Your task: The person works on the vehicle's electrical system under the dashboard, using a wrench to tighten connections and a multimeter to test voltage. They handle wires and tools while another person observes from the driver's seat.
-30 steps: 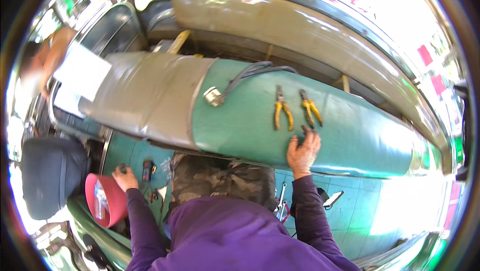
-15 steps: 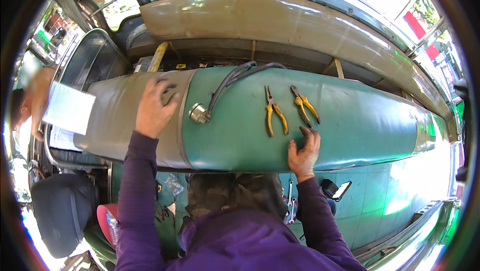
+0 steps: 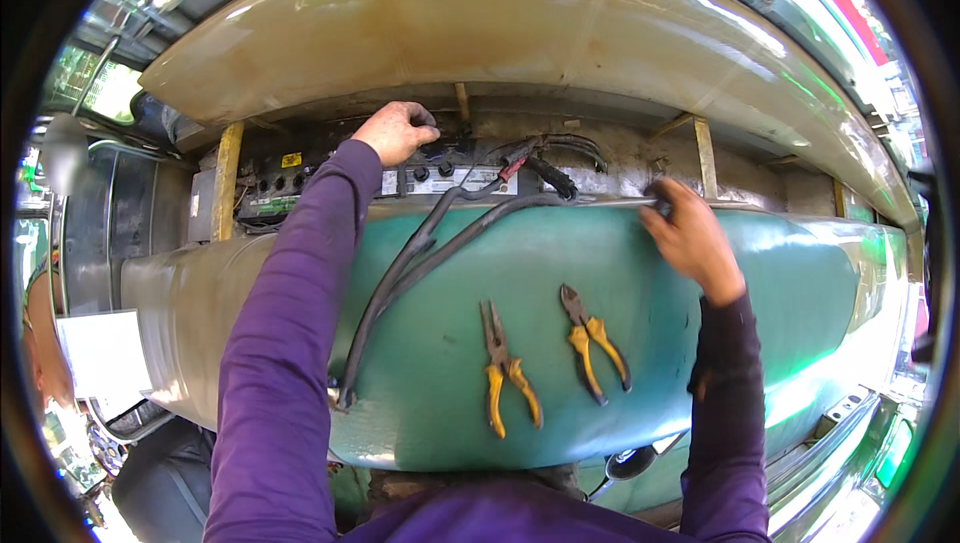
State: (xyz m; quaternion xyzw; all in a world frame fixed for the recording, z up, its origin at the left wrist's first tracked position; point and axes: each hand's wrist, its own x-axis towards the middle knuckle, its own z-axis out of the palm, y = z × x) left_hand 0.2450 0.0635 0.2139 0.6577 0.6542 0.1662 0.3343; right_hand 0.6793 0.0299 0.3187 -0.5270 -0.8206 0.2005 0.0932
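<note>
My left hand point(image 3: 395, 133) reaches over black batteries point(image 3: 280, 203) in the recess behind the padded seat point(image 3: 780, 273), its fingers curled down; anything they hold is hidden. My right hand point(image 3: 692, 238) is curled at the seat's back edge around a dark shape I cannot make out. Between my hands, thick black cables point(image 3: 440, 253) with a red section run from the recess across the green cushion to a metal fitting point(image 3: 342, 393). Yellow-handled needle-nose pliers point(image 3: 512, 383) and cutting pliers point(image 3: 597, 351) lie on the cushion below the cables.
A tan backrest point(image 3: 500, 13) arches over the recess, with yellow struts point(image 3: 705, 153) below it. At far left are another person's bare arm point(image 3: 50, 333), a white sheet point(image 3: 100, 351) and a dark padded seat point(image 3: 160, 478). Metal rails point(image 3: 830, 453) run at lower right.
My left hand has risen from low left, past the cushion, into the recess. My right hand has moved forward to the cushion's back edge. The view has tilted toward the batteries.
</note>
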